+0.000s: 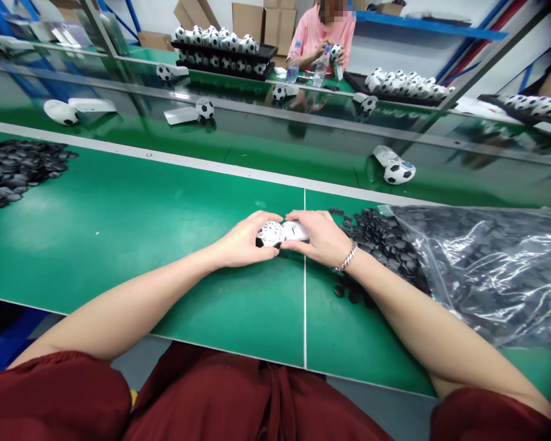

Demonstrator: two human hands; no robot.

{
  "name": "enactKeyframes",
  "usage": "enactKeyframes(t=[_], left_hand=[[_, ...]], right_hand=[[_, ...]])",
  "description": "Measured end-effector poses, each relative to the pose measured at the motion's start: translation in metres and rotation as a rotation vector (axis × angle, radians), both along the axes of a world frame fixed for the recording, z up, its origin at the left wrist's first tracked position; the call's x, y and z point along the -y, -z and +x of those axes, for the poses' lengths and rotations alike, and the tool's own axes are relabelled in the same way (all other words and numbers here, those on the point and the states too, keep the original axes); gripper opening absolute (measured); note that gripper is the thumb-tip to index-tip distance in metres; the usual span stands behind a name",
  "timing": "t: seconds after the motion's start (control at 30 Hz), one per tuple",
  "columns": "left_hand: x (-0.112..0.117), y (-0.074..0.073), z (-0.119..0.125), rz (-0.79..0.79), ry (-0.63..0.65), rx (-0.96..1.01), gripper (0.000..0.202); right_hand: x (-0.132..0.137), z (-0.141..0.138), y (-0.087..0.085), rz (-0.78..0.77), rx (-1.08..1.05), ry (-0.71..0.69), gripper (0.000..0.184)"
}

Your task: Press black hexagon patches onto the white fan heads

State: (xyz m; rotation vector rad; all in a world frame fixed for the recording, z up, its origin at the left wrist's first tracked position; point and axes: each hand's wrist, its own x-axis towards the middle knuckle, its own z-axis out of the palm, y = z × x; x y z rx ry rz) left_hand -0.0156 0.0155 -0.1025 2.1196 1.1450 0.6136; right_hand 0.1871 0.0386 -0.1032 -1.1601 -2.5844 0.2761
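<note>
The bare left hand [248,239] curls its fingers around a round, white plastic ball with black patches [270,233], while the bare right hand [322,237] grasps the white plastic part [297,231] just to its right, over the flat green tabletop [142,257]. Farther right lie a heap of small black pieces [388,242] and a large, clear plastic bag [496,269].

Across from you there's a co-worker in a pink top [320,29], with two plastic bottles [294,68] standing right in front. Behind them you've got cardboard boxes [248,24] plus a blue shelf [429,26].
</note>
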Motion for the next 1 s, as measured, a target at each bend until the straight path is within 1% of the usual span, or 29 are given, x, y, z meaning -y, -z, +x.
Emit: enactKeyframes(t=[0.1, 0.2, 0.33, 0.53, 0.63, 0.73, 0.8, 0.9, 1.0], left_hand=[[-0.0003, 0.0005, -0.0005, -0.007, 0.021, 0.0, 0.054], [-0.0012, 0.0011, -0.0002, -0.01, 0.05, 0.015, 0.052], [-0.002, 0.0018, 0.0002, -0.01, 0.072, 0.029, 0.054], [-0.0026, 0.0013, -0.0002, -0.026, 0.098, 0.045, 0.057], [-0.0031, 0.0011, -0.0001, -0.036, 0.105, 0.054, 0.057], [-0.0041, 0.0019, -0.0006, -0.027, 0.078, 0.059, 0.057], [-0.0046, 0.0024, -0.0016, -0.034, 0.075, 0.053, 0.062], [-0.0047, 0.0026, -0.0039, -0.068, 0.117, 0.042, 0.073], [-0.0051, 0.0035, -0.0057, -0.087, 0.108, 0.051, 0.07]], right_hand=[[0.0011, -0.0015, -0.0037, -0.045, 0.056, 0.002, 0.049], [0.0026, -0.0026, -0.0056, -0.057, 0.079, 0.002, 0.051], [0.0044, -0.0036, -0.004, -0.035, 0.155, 0.03, 0.056], [0.0088, -0.0066, -0.0023, 0.014, 0.257, 0.055, 0.056], [0.0098, -0.0074, -0.0023, 0.02, 0.272, 0.073, 0.055], [0.0085, -0.0066, -0.0027, -0.004, 0.267, 0.07, 0.055], [0.0072, -0.0056, -0.0035, -0.027, 0.258, 0.052, 0.056], [0.006, -0.0043, -0.005, -0.044, 0.255, 0.026, 0.057], [0.0054, -0.0031, -0.0054, -0.047, 0.262, 0.002, 0.057]])
